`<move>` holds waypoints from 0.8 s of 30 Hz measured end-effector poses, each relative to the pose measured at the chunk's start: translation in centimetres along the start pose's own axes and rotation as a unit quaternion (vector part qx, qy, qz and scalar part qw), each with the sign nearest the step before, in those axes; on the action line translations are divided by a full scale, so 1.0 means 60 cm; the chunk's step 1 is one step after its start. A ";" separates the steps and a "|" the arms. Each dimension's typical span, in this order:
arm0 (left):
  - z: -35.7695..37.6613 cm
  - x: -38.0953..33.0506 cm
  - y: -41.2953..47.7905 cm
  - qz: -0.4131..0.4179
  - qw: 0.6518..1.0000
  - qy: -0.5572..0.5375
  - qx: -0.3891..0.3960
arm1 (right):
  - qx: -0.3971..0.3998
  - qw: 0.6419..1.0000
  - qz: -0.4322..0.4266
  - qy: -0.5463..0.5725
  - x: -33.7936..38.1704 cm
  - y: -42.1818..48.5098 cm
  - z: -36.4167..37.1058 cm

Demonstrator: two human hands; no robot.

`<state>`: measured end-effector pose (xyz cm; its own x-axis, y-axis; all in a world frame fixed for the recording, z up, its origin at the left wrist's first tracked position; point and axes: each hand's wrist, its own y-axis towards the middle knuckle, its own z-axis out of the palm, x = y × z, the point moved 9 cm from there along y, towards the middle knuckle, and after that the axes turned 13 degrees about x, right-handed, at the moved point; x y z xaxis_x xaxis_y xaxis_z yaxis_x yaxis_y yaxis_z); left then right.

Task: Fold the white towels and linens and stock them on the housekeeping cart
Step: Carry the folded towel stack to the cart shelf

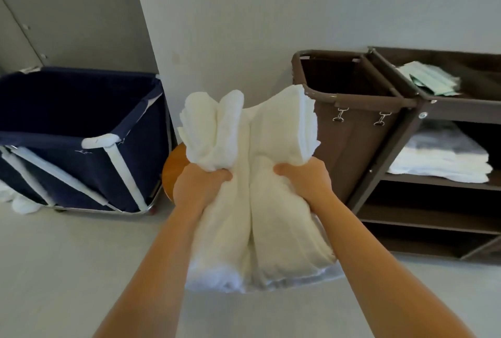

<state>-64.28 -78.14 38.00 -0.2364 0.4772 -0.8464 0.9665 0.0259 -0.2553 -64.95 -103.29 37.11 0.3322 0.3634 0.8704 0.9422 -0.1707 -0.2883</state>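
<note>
A thick white towel (252, 191), doubled into two long folds, hangs in mid-air in the centre of the view. My left hand (199, 188) grips its left fold and my right hand (306, 180) grips its right fold, thumbs pressed into the cloth. The upper ends flop outward above my hands. To the right stands the brown housekeeping cart (417, 110). A stack of folded white towels (444, 158) lies on its middle shelf.
A navy laundry hamper (81, 140) on a white frame stands at the left, with white linen (21, 202) on the floor beside it. The cart's brown bag (352, 131) hangs open. Green-white packets (431, 77) lie on the top shelf. A round wooden stool (173, 169) is behind the towel.
</note>
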 end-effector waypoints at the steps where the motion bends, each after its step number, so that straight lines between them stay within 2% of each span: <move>1: 0.011 -0.011 -0.010 0.009 1.000 0.008 0.000 | -0.003 1.000 0.001 0.003 -0.007 -0.010 -0.015; 8: 0.195 -0.127 -0.063 0.051 0.996 0.051 0.051 | -0.069 0.996 0.017 0.046 -0.108 -0.089 -0.223; 17: 0.670 -0.318 -0.189 0.108 0.971 0.067 0.202 | -0.213 0.974 0.077 0.023 -0.352 -0.223 -0.661; 24: 0.886 -0.383 -0.216 0.097 0.968 0.076 0.219 | -0.222 0.968 0.117 0.022 -0.469 -0.227 -0.850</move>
<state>-76.67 -136.12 35.92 -0.0047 0.5598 -0.8286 0.8479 -0.4371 -0.3001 -89.38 -157.91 36.93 0.5227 0.2302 0.8208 0.7265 -0.6242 -0.2876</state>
